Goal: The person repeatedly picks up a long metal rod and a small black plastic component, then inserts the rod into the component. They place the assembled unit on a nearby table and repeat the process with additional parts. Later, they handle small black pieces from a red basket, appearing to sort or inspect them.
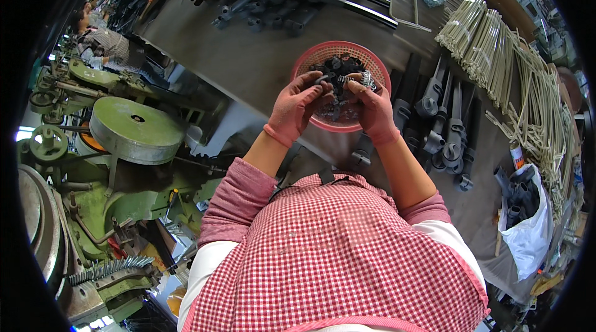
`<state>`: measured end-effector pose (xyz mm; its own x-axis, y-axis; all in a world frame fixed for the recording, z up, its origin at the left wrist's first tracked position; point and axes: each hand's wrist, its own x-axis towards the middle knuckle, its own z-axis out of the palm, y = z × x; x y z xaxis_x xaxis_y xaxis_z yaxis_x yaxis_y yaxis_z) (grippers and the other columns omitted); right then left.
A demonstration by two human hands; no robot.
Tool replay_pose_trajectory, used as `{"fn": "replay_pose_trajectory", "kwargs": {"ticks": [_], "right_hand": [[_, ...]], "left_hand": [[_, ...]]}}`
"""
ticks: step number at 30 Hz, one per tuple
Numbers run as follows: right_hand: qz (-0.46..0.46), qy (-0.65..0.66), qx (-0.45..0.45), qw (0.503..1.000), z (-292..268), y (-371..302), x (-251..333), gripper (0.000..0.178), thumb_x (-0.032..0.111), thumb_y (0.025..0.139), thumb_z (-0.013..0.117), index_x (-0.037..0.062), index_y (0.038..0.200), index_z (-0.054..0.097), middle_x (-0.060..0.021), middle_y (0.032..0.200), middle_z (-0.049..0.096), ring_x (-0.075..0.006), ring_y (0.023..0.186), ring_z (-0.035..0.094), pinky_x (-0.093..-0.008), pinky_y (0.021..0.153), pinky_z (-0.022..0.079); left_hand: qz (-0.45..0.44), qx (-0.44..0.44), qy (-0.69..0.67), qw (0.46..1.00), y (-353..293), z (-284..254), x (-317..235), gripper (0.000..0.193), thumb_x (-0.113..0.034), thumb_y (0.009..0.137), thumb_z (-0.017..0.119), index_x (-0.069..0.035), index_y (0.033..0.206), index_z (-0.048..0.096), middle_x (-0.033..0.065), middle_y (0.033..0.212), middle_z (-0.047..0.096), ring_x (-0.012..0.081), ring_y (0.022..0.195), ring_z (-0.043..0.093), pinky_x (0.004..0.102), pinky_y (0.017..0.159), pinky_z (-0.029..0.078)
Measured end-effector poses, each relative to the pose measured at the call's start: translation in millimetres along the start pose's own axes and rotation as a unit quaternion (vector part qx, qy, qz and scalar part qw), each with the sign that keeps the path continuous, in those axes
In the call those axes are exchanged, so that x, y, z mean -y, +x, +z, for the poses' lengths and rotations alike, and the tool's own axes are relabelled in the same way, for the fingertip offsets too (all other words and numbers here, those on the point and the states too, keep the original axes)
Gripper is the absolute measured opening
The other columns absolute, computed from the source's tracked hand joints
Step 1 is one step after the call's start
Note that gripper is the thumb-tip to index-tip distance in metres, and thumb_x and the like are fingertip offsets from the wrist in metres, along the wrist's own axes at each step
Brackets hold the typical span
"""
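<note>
Both of my hands wear pinkish-red work gloves and are over a round red plastic basket (372, 59). Small black parts (340, 66) and metal coil springs (367, 80) fill the basket. At its left side, my left hand (294, 108) is closed, thumb and forefinger pinching a small greyish piece whose kind I cannot make out. My right hand (376, 113) is closed at the right side, with a small coil spring (346, 78) at its fingertips. The two hands are a short way apart.
Black tubes with joint fittings (456, 133) lie right of the basket, with bundles of pale metal rods (490, 52) beyond. More black tubes (279, 6) cover the far table. A white bag (528, 239) holds dark tube pieces. Green machinery (136, 127) stands left, near another person (115, 46).
</note>
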<state>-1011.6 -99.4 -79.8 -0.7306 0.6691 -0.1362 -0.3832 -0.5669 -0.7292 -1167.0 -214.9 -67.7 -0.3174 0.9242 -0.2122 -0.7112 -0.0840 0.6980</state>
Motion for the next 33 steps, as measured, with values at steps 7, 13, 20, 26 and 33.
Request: {"fn": "replay_pose_trajectory", "kwargs": {"ticks": [7,13,20,26,33], "right_hand": [[-0.037,-0.042,-0.035,0.998,32.5,-17.3,-16.5,0.024,0.015,0.091,0.071,0.0043,0.112,0.067,0.0021,0.087,0.065,-0.0048,0.069,0.055,-0.0191,0.062,0.046],[-0.087,-0.041,-0.006,0.995,48.0,-27.1,-20.6,0.022,0.012,0.092,0.071,0.0023,0.111,0.067,0.001,0.091,0.067,-0.0055,0.075,0.059,-0.0207,0.067,0.05],[-0.188,-0.21,0.03,0.959,54.0,-30.2,-26.9,0.022,0.006,0.093,0.067,-0.0016,0.114,0.064,-0.0008,0.097,0.068,-0.0058,0.086,0.062,-0.0227,0.076,0.053],[-0.134,-0.171,0.023,0.976,58.9,-39.5,-38.2,0.024,0.002,0.092,0.063,-0.0038,0.115,0.063,-0.0018,0.098,0.067,-0.0064,0.085,0.061,-0.0224,0.073,0.051],[-0.138,-0.266,0.048,0.953,59.4,-38.3,-23.1,0.022,0.012,0.095,0.068,-0.0021,0.112,0.066,0.0009,0.094,0.066,-0.0049,0.082,0.06,-0.0204,0.07,0.052]], "left_hand": [[0.141,0.039,-0.032,0.989,-14.7,15.9,-5.4,0.028,0.003,0.097,0.057,0.0,0.125,0.054,0.0128,0.117,0.065,0.0233,0.112,0.065,0.0333,0.101,0.053],[0.155,0.03,0.044,0.986,-28.1,22.6,-13.3,0.034,0.004,0.097,0.055,0.0,0.131,0.051,0.0145,0.126,0.062,0.0217,0.115,0.063,0.0319,0.101,0.052],[0.167,-0.014,0.068,0.983,-43.8,23.9,-6.7,0.039,-0.002,0.1,0.055,-0.001,0.138,0.05,0.011,0.128,0.062,0.0176,0.115,0.061,0.0291,0.102,0.05],[0.077,-0.001,0.085,0.993,-53.2,20.6,-3.0,0.032,-0.016,0.104,0.053,-0.003,0.132,0.057,0.0022,0.105,0.066,0.0074,0.086,0.06,0.0201,0.074,0.048],[0.141,-0.047,0.241,0.959,-59.0,6.0,0.0,0.023,-0.026,0.106,0.051,-0.008,0.117,0.06,-0.0048,0.079,0.057,0.0032,0.062,0.047,0.019,0.052,0.034]]}}
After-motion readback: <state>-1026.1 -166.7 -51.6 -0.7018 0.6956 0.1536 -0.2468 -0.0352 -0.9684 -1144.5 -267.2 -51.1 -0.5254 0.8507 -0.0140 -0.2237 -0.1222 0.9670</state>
